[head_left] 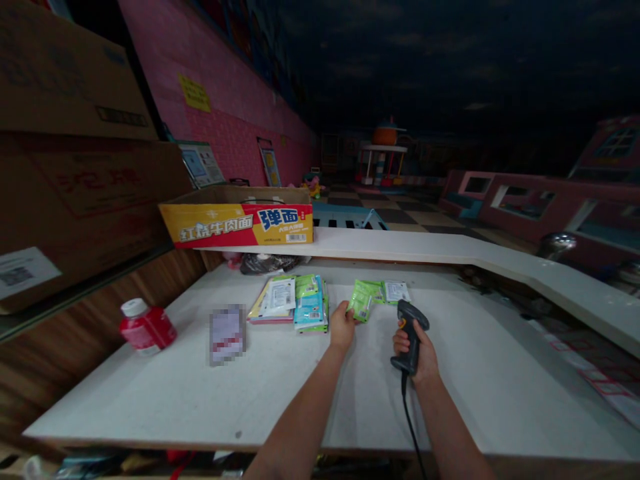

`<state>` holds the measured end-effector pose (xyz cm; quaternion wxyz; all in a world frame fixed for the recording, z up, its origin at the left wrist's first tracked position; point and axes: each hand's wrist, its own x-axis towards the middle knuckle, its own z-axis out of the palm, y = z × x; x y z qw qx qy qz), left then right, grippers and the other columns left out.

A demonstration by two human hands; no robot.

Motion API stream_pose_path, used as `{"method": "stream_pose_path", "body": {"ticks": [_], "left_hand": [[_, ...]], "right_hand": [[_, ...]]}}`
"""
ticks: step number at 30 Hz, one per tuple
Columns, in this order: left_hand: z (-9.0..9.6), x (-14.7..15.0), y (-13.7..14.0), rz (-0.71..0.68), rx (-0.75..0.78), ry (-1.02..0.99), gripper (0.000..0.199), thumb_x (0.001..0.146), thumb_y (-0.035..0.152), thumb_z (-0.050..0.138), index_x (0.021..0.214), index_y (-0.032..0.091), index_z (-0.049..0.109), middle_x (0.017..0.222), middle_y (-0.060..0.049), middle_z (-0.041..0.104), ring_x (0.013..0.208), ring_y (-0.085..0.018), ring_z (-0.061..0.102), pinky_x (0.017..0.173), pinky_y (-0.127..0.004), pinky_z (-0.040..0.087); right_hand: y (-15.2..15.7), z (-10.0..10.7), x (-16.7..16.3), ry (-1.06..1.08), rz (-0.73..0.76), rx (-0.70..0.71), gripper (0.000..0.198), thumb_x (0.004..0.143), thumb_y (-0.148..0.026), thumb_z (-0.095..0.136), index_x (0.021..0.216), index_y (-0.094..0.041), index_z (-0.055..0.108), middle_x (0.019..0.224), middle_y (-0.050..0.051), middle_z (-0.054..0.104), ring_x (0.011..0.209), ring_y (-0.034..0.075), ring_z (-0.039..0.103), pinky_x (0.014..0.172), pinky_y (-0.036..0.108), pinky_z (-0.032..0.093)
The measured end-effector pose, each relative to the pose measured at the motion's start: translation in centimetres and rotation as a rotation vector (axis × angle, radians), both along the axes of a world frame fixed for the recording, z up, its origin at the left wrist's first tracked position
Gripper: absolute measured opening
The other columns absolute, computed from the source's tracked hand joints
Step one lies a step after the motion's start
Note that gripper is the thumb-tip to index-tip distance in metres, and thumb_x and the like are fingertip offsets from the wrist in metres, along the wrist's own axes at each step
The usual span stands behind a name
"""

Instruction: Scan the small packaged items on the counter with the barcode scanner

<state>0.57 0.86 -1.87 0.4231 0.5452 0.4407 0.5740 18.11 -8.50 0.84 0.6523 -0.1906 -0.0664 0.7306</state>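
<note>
My right hand (pixel 425 350) is wrapped round the handle of a dark barcode scanner (pixel 411 333), whose black cable runs down over the front edge. Between the fingertips of my left hand (pixel 342 327) is the lower left edge of a green packet (pixel 361 300). Behind that packet, another green packet and a white packet (pixel 397 291) lie on the white counter (pixel 165 400). To the left of my left hand is a pile of flat packets (pixel 280 297) in white, green and blue, partly overlapping.
A red bottle with a white cap (pixel 147 327) stands at the left, beside a blurred-out flat item (pixel 227 335). An open yellow and red carton (pixel 240 223) rests on the raised ledge (pixel 400 245). Brown boxes (pixel 90 193) are stacked at far left.
</note>
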Motion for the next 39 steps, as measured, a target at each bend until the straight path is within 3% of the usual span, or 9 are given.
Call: {"method": "stream_pose_path", "body": {"ticks": [6,10,14,17,20,24,29,35,39], "left_hand": [[0.9,0.0,-1.8,-0.012,0.060,-0.043,0.022,0.078,0.038,0.059,0.085,0.018,0.065,0.075,-0.003,0.062,0.066,-0.017,0.062,0.060,-0.032,0.058],[3.1,-2.5,-2.0,0.221,0.044,-0.104,0.032,0.079,0.043,0.058,0.095,0.017,0.067,0.089,-0.007,0.067,0.070,-0.018,0.064,0.062,-0.033,0.057],[7.5,-7.3,-1.1,0.544,0.040,0.326,0.027,0.083,0.037,0.054,0.090,0.016,0.070,0.079,-0.007,0.069,0.073,-0.021,0.064,0.068,-0.031,0.051],[10.4,-9.7,-0.3,0.635,-0.037,0.656,0.025,0.084,0.031,0.050,0.086,0.018,0.072,0.082,-0.010,0.072,0.082,-0.026,0.066,0.070,-0.032,0.046],[11.8,-10.5,0.2,0.670,-0.137,0.844,0.026,0.084,0.029,0.050,0.087,0.018,0.073,0.087,-0.014,0.073,0.086,-0.029,0.067,0.069,-0.033,0.044],[11.8,-10.8,0.2,0.750,-0.138,0.993,0.029,0.084,0.030,0.050,0.098,0.016,0.072,0.091,-0.017,0.072,0.092,-0.033,0.064,0.073,-0.036,0.045],[11.0,-11.7,-0.7,0.751,-0.015,1.177,0.033,0.083,0.028,0.052,0.107,0.013,0.068,0.104,-0.018,0.065,0.104,-0.034,0.056,0.086,-0.042,0.043],[9.5,-11.6,-1.7,0.511,0.172,1.334,0.033,0.088,0.031,0.051,0.116,0.023,0.066,0.129,-0.015,0.057,0.121,-0.033,0.047,0.100,-0.047,0.036],[8.1,-11.4,-1.8,0.414,0.196,1.363,0.042,0.091,0.038,0.049,0.128,0.022,0.060,0.136,-0.016,0.054,0.131,-0.034,0.042,0.110,-0.053,0.027]], "right_hand": [[0.0,-0.3,0.2,-0.069,0.004,0.048,0.026,0.072,-0.031,0.077,0.085,-0.020,0.057,0.059,-0.007,0.043,0.045,0.006,0.044,0.036,0.014,0.040],[0.0,-0.4,0.2,-0.022,-0.002,0.031,0.029,0.070,-0.030,0.078,0.085,-0.019,0.057,0.060,-0.007,0.044,0.045,0.006,0.044,0.036,0.015,0.041],[-0.1,-0.4,0.1,0.044,-0.014,-0.006,0.026,0.072,-0.028,0.076,0.087,-0.019,0.057,0.060,-0.007,0.045,0.045,0.006,0.044,0.035,0.015,0.042],[-0.1,-0.5,0.2,0.052,-0.002,0.010,0.026,0.072,-0.027,0.076,0.088,-0.019,0.057,0.060,-0.007,0.045,0.045,0.006,0.044,0.036,0.014,0.042],[-0.1,-0.6,0.2,0.020,0.009,0.035,0.029,0.071,-0.029,0.077,0.088,-0.019,0.056,0.059,-0.007,0.045,0.045,0.006,0.045,0.037,0.014,0.041],[-0.1,-0.7,0.3,0.003,0.002,0.034,0.030,0.069,-0.029,0.079,0.087,-0.018,0.057,0.059,-0.007,0.046,0.046,0.006,0.046,0.037,0.014,0.042],[-0.1,-0.6,0.2,0.009,0.010,0.041,0.028,0.071,-0.028,0.077,0.087,-0.020,0.056,0.060,-0.007,0.046,0.046,0.006,0.045,0.037,0.013,0.042],[-0.2,-0.5,0.2,0.058,0.005,0.002,0.030,0.069,-0.026,0.079,0.088,-0.017,0.057,0.060,-0.006,0.046,0.046,0.006,0.046,0.037,0.013,0.041],[-0.2,-0.5,0.2,0.125,0.006,-0.026,0.029,0.071,-0.022,0.077,0.090,-0.017,0.057,0.061,-0.006,0.047,0.046,0.006,0.046,0.037,0.013,0.042]]}}
